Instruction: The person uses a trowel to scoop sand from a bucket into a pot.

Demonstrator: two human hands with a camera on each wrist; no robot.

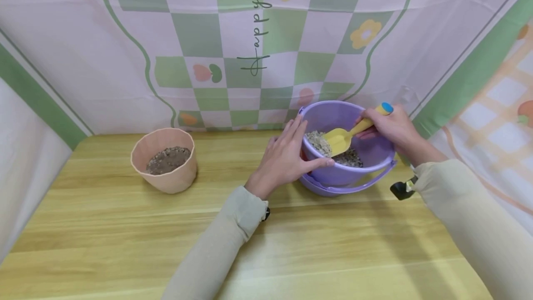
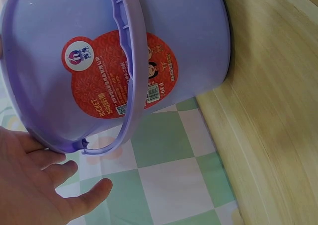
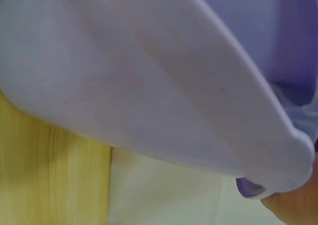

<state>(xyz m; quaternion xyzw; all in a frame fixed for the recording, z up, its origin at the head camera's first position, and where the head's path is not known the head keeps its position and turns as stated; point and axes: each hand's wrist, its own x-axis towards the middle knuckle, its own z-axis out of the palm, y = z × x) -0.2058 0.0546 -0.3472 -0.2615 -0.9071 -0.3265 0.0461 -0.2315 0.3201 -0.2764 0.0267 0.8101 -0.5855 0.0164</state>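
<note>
Smooth plastic with a soft sheen for the purple bucket (image 1: 373, 153) and its bail handle (image 2: 140, 61); likewise smooth plastic in the yellow scoop (image 1: 338, 142). Flat, smooth printed paper or film on the red label (image 2: 94, 91). Rough and granular in the grit (image 1: 317, 141). Matt, plastic-looking on the peach planter (image 1: 175, 182), coarse and crumbly in the soil (image 1: 168, 160). Wood-grained, lightly glossy across the tabletop (image 1: 125, 244). Creased, matt cloth for backdrop (image 1: 237, 38) and sleeves (image 1: 208, 251).

The wood-grain tabletop (image 1: 125, 240) bears a pink pot (image 1: 176, 181) and, well apart, a purple bucket (image 1: 345, 177).
</note>
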